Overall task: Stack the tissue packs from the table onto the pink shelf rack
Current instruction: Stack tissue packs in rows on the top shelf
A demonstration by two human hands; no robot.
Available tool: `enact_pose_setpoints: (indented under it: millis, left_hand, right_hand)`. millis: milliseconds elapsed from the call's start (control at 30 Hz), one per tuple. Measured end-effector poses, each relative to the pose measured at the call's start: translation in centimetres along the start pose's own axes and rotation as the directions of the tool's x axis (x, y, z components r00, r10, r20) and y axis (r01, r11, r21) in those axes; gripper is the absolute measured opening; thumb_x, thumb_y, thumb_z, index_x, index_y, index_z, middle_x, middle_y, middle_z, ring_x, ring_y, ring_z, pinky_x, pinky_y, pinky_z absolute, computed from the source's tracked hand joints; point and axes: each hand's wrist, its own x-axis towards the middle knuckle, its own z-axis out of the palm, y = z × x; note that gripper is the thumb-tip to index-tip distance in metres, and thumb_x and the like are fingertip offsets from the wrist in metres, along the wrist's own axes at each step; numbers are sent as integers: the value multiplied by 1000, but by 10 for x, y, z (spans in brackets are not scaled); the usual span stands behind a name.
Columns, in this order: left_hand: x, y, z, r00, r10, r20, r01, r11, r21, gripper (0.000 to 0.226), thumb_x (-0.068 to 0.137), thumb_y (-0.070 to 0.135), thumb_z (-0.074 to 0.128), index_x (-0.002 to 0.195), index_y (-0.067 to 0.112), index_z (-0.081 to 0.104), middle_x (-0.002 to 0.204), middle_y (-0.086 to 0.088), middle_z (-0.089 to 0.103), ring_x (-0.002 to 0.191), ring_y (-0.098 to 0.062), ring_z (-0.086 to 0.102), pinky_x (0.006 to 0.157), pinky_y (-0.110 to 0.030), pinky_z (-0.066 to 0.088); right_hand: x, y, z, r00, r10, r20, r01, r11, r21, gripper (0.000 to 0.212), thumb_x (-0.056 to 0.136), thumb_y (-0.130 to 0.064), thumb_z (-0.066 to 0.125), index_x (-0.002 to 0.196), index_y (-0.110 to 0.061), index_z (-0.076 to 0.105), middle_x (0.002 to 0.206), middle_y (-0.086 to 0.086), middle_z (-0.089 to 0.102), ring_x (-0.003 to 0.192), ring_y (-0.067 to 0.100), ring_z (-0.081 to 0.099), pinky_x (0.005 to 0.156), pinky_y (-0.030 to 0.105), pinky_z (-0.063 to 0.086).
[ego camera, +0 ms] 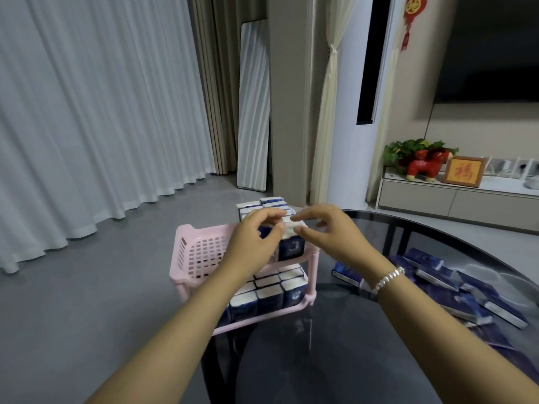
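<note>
A pink two-tier shelf rack [194, 252] stands at the left edge of the dark glass table [335, 330]. Its lower tier holds several blue-and-white tissue packs [269, 295] standing upright. More packs stand on the upper tier [264, 205]. Both hands hover over the upper tier's front right corner. My left hand [253, 240] pinches the top of a tissue pack [291, 246] there with curled fingers. My right hand [326, 231], with a silver bracelet on its wrist, touches the same pack from the right with thumb and forefinger. A loose pile of tissue packs [455, 287] lies on the table's right side.
Grey floor lies left of the rack, with white curtains [96, 112] beyond. A leaning mirror [253, 106] and a white column stand behind. A low TV cabinet [455, 199] with a red ornament, plant and framed picture is at the right rear.
</note>
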Motion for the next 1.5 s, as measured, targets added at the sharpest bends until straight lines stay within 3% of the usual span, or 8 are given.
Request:
enact_pose_setpoints:
  millis: [333, 467, 733, 933, 1033, 1167, 1367, 1500]
  left_hand:
    - [-44, -4, 103, 959, -116, 260, 135, 989, -58, 18, 94, 17, 54, 99, 31, 64, 85, 8, 63, 71, -9, 57, 69, -17, 43]
    - [-43, -26, 145, 933, -203, 298, 204, 979, 30, 18, 95, 20, 52, 106, 25, 66, 111, 4, 63, 90, -5, 58, 69, -4, 40]
    - [3, -62, 220, 924, -222, 312, 176, 970, 169, 34, 95, 30, 53, 127, 21, 57, 137, -4, 44, 123, -17, 45, 106, -26, 33]
    - [59, -68, 268, 845, -344, 409, 163, 895, 415, 61, 89, 69, 31, 144, 44, 30, 161, 1, -9, 147, -29, -12, 116, -56, -3]
    - [84, -68, 285, 797, -405, 449, 146, 849, 508, 77, 79, 82, 24, 147, 46, 21, 160, -1, -20, 143, -35, -24, 110, -64, -12]
    - [96, -75, 306, 739, -449, 503, 184, 852, 490, 80, 76, 86, 20, 147, 48, 21, 160, -2, -18, 143, -35, -25, 112, -62, -8]
    - [88, -83, 319, 790, -347, 506, 106, 889, 446, 69, 86, 76, 12, 136, 43, 47, 160, 10, 15, 148, -20, -9, 116, -51, -4]
    - [77, -78, 309, 777, -327, 537, 117, 915, 387, 61, 95, 62, 16, 139, 32, 47, 158, 14, 21, 148, -13, -4, 118, -49, -2]
  right_hand:
    - [-113, 70, -30, 943, 292, -159, -304, 951, -56, 16, 86, -25, 65, 101, -25, 69, 93, -14, 57, 94, 10, 55, 77, 23, 42]
    - [-128, 121, -25, 887, 422, -187, -449, 883, -139, 23, 87, -29, 63, 108, -22, 67, 111, -2, 61, 109, 21, 51, 89, 31, 43]
    - [-109, 191, -44, 772, 448, -450, -624, 671, -402, 41, 87, -47, 55, 124, -29, 58, 131, 2, 51, 119, 31, 37, 97, 39, 27]
    - [-60, 243, -80, 615, 763, -197, -734, 463, -497, 77, 77, -80, 33, 144, -44, 20, 158, 12, 5, 139, 44, 15, 112, 55, 13]
    - [-44, 268, -91, 540, 838, -80, -740, 427, -520, 84, 72, -86, 30, 144, -47, 15, 157, 13, 6, 140, 45, 14, 111, 59, 15]
    - [-44, 293, -80, 575, 818, -11, -703, 488, -518, 74, 75, -84, 23, 141, -50, 19, 149, 9, 34, 135, 39, 31, 109, 53, 27]
    - [-43, 296, -76, 643, 766, 30, -655, 569, -497, 62, 85, -72, 30, 141, -46, 27, 149, 5, 33, 139, 31, 23, 109, 51, 23]
    - [-46, 285, -69, 669, 736, 98, -609, 620, -495, 59, 86, -70, 31, 140, -47, 27, 148, 5, 34, 139, 30, 22, 109, 51, 20]
